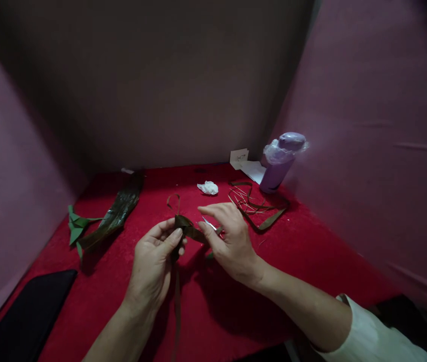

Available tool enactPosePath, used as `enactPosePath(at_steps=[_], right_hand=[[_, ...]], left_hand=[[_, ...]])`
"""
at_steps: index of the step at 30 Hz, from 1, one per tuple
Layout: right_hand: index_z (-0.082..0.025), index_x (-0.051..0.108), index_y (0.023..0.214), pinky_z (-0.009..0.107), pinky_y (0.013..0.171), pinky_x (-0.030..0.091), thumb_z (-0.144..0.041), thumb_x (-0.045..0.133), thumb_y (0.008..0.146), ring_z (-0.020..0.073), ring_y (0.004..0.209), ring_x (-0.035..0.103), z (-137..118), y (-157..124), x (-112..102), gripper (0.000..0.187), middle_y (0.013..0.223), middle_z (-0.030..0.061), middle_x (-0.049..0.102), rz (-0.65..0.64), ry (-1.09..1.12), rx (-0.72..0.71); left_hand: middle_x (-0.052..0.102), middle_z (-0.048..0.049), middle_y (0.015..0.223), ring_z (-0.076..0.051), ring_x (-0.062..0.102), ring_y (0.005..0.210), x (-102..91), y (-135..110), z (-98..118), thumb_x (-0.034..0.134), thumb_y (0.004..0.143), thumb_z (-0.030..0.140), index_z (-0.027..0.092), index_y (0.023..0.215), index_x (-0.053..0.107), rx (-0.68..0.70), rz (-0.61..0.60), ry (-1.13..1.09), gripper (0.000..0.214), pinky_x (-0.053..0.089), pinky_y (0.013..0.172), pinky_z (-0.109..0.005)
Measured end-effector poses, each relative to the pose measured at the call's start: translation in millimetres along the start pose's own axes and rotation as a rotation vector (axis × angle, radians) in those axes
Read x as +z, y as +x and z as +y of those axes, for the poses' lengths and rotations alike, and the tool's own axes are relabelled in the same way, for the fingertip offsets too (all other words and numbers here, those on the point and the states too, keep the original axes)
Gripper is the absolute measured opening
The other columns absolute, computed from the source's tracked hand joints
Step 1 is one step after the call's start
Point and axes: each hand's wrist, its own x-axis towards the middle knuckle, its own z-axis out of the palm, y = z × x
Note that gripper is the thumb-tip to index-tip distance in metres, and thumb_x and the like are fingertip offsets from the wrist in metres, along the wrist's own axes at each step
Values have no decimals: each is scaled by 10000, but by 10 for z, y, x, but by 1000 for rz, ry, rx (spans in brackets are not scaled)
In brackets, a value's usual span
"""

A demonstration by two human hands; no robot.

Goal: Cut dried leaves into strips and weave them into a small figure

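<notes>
My left hand (155, 259) pinches a folded dark green leaf strip (186, 227) over the red table (311, 251); one end curls up behind it and a long tail hangs down toward me. My right hand (228, 239) grips the strip's other side between thumb and fingers. A small pale blade-like thing (209, 222) shows at its fingertips; I cannot tell what it is.
A long dark leaf (117, 213) and a folded green leaf figure (75, 226) lie at the left. Cut leaf strips (256, 206), a crumpled white tissue (208, 188), a purple bottle (279, 163) and paper cards (249, 163) sit at the back. A black pad (24, 317) lies near left.
</notes>
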Motion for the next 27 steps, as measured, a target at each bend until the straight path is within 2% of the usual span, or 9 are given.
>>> enactPosePath(at_steps=[3,6,8,11,14,19,27], right_hand=[[-267,667,962,381,845,331,-231,549,828,224,936,508,74,35,15,181,932,48,654,-150,-34,23],[-248,683,896,344,804,364,-259,508,856,198,897,527,153,49,60,181,894,42,648,-226,142,116],[-231,682,895,304,754,394,-280,503,853,170,849,543,171,66,73,191,886,35,637,-247,334,223],[-199,674,897,232,586,394,-311,567,799,110,640,523,140,98,51,183,761,7,619,-390,599,449],[-168,658,839,200,496,351,-309,655,721,75,531,474,94,113,13,184,696,-5,610,-497,703,568],[-155,568,658,199,466,331,-278,667,694,72,475,458,112,114,23,162,552,-33,555,-421,637,556],[-155,559,678,217,483,355,-240,601,714,79,489,458,124,133,-8,101,574,-29,533,-449,487,520]], left_hand=[[646,-13,729,-78,583,562,-18,8,-14,759,583,114,125,885,639,0,-43,-9,325,446,479,-149],[645,-13,745,-84,592,575,-29,11,-21,756,582,97,129,889,633,-10,-79,-21,332,445,482,-153],[646,-15,755,-81,588,570,-29,8,-21,752,590,96,130,891,632,-16,-98,-21,325,442,476,-154],[648,-18,770,-75,576,567,-22,1,-16,749,595,96,133,899,631,-19,-104,-17,328,442,473,-156],[653,-24,771,-76,573,567,-15,1,-7,749,597,102,132,898,629,-22,-101,-9,325,442,475,-158],[657,-23,771,-76,576,581,-24,14,-12,751,600,107,135,897,634,3,-89,-10,320,439,482,-154],[657,-19,790,-70,575,618,-35,26,-55,749,606,114,134,914,638,21,-26,6,327,436,514,-144]])
